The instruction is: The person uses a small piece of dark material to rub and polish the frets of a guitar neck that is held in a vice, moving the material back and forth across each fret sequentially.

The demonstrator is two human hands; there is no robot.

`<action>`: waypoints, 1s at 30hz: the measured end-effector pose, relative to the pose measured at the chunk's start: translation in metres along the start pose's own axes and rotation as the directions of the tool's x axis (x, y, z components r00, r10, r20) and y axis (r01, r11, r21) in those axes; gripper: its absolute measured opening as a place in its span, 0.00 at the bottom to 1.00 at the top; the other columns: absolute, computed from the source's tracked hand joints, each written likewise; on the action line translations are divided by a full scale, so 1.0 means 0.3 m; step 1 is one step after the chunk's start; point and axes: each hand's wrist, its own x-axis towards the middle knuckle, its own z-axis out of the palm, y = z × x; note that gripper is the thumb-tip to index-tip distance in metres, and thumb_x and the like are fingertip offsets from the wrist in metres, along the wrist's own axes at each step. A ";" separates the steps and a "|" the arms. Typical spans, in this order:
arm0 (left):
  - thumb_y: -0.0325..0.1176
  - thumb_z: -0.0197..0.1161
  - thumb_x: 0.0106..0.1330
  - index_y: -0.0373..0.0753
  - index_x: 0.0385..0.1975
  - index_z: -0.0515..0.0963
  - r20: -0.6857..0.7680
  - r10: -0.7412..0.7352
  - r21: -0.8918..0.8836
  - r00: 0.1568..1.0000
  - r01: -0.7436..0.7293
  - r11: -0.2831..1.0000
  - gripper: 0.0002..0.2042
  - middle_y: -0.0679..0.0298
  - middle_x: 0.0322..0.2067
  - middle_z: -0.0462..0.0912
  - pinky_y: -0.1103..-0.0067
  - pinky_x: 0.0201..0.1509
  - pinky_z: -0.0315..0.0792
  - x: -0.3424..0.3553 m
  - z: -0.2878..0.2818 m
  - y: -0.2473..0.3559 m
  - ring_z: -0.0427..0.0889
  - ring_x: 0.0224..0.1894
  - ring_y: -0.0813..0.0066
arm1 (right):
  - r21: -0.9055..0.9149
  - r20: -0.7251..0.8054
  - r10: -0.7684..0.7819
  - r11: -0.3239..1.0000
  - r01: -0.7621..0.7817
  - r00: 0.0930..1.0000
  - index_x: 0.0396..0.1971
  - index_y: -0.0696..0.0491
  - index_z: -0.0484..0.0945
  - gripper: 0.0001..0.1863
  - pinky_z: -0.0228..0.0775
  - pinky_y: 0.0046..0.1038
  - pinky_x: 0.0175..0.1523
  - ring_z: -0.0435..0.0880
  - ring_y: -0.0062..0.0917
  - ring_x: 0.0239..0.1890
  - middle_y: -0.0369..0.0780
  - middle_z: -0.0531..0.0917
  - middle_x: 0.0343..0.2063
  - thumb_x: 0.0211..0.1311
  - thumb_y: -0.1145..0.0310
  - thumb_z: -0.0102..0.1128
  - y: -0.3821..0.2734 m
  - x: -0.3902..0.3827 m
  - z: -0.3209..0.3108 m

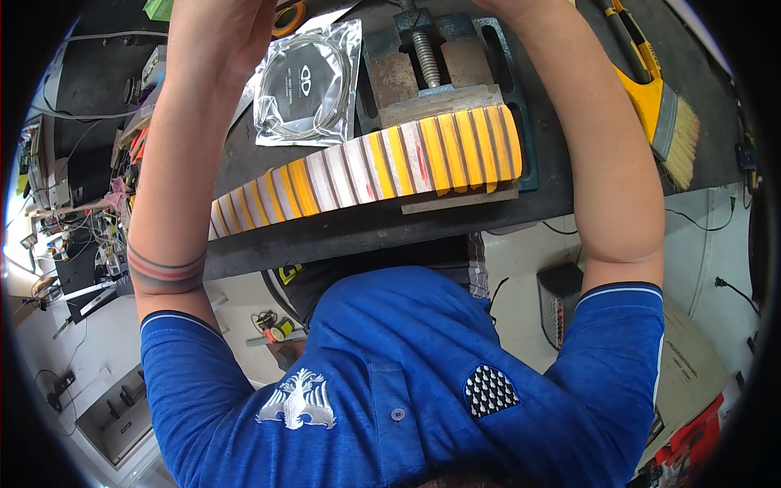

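Well, the fretboard (390,163): it tapered leftward across the dark bench (325,234), metal ridges alternating with yellow and whitish tape, its wide end at the vise (392,69).
Vise: worn, brown-stained metal with a coarse threaded screw (425,58).
Packet (307,85): crinkled, shiny foil and a coil of wire.
Brush (677,142): pale, splayed bristles.
Arms: both stretched forward around the fretboard.
Left hand (257,37), right hand (496,5): largely cut off above; their grip could not be told.
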 end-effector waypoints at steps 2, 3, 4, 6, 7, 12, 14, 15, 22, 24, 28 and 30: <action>0.29 0.74 0.78 0.30 0.50 0.87 0.098 0.018 0.057 0.995 -0.023 0.998 0.09 0.58 0.44 0.92 0.80 0.51 0.90 -0.001 -0.019 0.011 0.93 0.44 0.74 | 0.038 0.022 0.018 0.999 -0.019 1.000 0.46 0.59 0.87 0.11 0.73 0.19 0.40 0.79 0.13 0.34 0.30 0.85 0.33 0.81 0.65 0.68 -0.002 -0.001 -0.005; 0.29 0.74 0.78 0.30 0.50 0.87 0.093 0.017 0.063 0.996 -0.023 0.998 0.09 0.58 0.44 0.92 0.80 0.51 0.90 -0.007 -0.026 0.013 0.93 0.44 0.74 | 0.077 0.046 0.036 0.996 -0.039 0.998 0.45 0.58 0.87 0.10 0.72 0.19 0.39 0.79 0.12 0.34 0.30 0.85 0.33 0.81 0.65 0.67 0.004 0.000 -0.003; 0.28 0.74 0.77 0.30 0.50 0.87 0.118 0.009 0.078 0.993 -0.018 0.997 0.09 0.58 0.43 0.92 0.81 0.50 0.90 -0.014 -0.032 0.016 0.93 0.43 0.74 | 0.084 0.049 0.033 0.996 -0.037 0.998 0.45 0.58 0.87 0.10 0.72 0.19 0.39 0.79 0.12 0.34 0.30 0.85 0.33 0.81 0.65 0.67 0.017 0.004 0.002; 0.28 0.74 0.77 0.29 0.50 0.87 0.167 0.008 0.070 0.986 -0.020 0.997 0.09 0.58 0.43 0.92 0.81 0.49 0.90 -0.010 -0.018 0.026 0.93 0.43 0.74 | 0.136 0.092 -0.010 0.991 -0.002 0.996 0.45 0.57 0.86 0.09 0.72 0.18 0.39 0.79 0.11 0.34 0.29 0.84 0.32 0.81 0.66 0.66 0.000 0.007 -0.017; 0.28 0.74 0.77 0.29 0.49 0.87 0.174 0.013 0.041 0.985 -0.020 0.999 0.09 0.58 0.43 0.92 0.81 0.49 0.90 -0.005 -0.014 0.025 0.93 0.43 0.74 | 0.125 0.087 -0.009 0.992 -0.002 0.996 0.45 0.57 0.86 0.09 0.72 0.18 0.39 0.79 0.11 0.34 0.29 0.84 0.32 0.81 0.66 0.66 -0.011 0.002 -0.027; 0.28 0.74 0.78 0.30 0.49 0.87 0.122 0.103 0.020 0.987 -0.106 0.994 0.08 0.59 0.43 0.92 0.79 0.51 0.89 -0.018 -0.034 0.011 0.93 0.42 0.75 | -0.091 0.025 -0.156 0.983 0.158 0.987 0.43 0.57 0.86 0.09 0.74 0.23 0.40 0.80 0.14 0.33 0.30 0.85 0.32 0.82 0.67 0.66 0.004 -0.018 0.028; 0.28 0.73 0.78 0.31 0.50 0.87 0.097 0.033 0.052 0.995 -0.038 0.998 0.08 0.59 0.43 0.92 0.78 0.52 0.89 0.014 -0.055 0.015 0.92 0.41 0.74 | -0.182 0.046 -0.123 0.975 0.129 0.991 0.43 0.58 0.86 0.09 0.74 0.23 0.41 0.80 0.15 0.34 0.30 0.85 0.32 0.82 0.66 0.66 -0.021 -0.023 0.019; 0.28 0.73 0.78 0.31 0.50 0.87 0.096 0.034 0.054 0.995 -0.040 0.998 0.08 0.59 0.43 0.92 0.78 0.52 0.89 0.010 -0.052 0.010 0.92 0.41 0.74 | -0.268 0.065 -0.088 0.958 0.102 0.994 0.42 0.58 0.86 0.10 0.75 0.24 0.41 0.81 0.15 0.34 0.31 0.86 0.32 0.82 0.66 0.65 -0.039 -0.023 0.021; 0.26 0.71 0.79 0.32 0.52 0.86 0.058 0.139 -0.078 0.989 -0.134 0.988 0.08 0.61 0.44 0.92 0.79 0.52 0.87 -0.051 0.026 0.007 0.92 0.42 0.73 | -0.141 0.088 -0.019 0.990 0.031 0.996 0.42 0.58 0.88 0.12 0.74 0.23 0.40 0.81 0.15 0.33 0.32 0.86 0.31 0.83 0.64 0.64 -0.054 -0.011 -0.029; 0.17 0.70 0.73 0.31 0.49 0.89 0.386 0.493 0.318 0.780 -0.614 0.722 0.09 0.57 0.44 0.93 0.77 0.49 0.85 -0.057 -0.054 -0.012 0.92 0.44 0.70 | 0.108 0.139 0.159 0.979 -0.175 0.977 0.41 0.58 0.89 0.13 0.73 0.20 0.39 0.81 0.15 0.32 0.32 0.86 0.31 0.81 0.63 0.64 -0.062 -0.003 -0.064; 0.20 0.74 0.61 0.30 0.46 0.90 0.841 0.486 0.092 0.239 -0.947 0.307 0.13 0.52 0.46 0.92 0.70 0.50 0.86 -0.157 0.001 -0.029 0.92 0.49 0.57 | -0.044 -0.069 0.163 0.985 -0.166 0.984 0.41 0.59 0.90 0.13 0.74 0.23 0.40 0.82 0.16 0.33 0.34 0.88 0.32 0.80 0.64 0.64 0.076 0.014 -0.112; 0.25 0.76 0.56 0.30 0.45 0.90 0.892 0.442 -0.022 0.098 -0.966 0.257 0.16 0.52 0.47 0.91 0.64 0.52 0.87 -0.223 0.015 -0.042 0.92 0.50 0.53 | -0.136 -0.055 0.051 0.989 -0.059 0.997 0.41 0.59 0.90 0.13 0.75 0.24 0.40 0.82 0.17 0.33 0.34 0.88 0.32 0.79 0.64 0.64 0.085 0.019 -0.087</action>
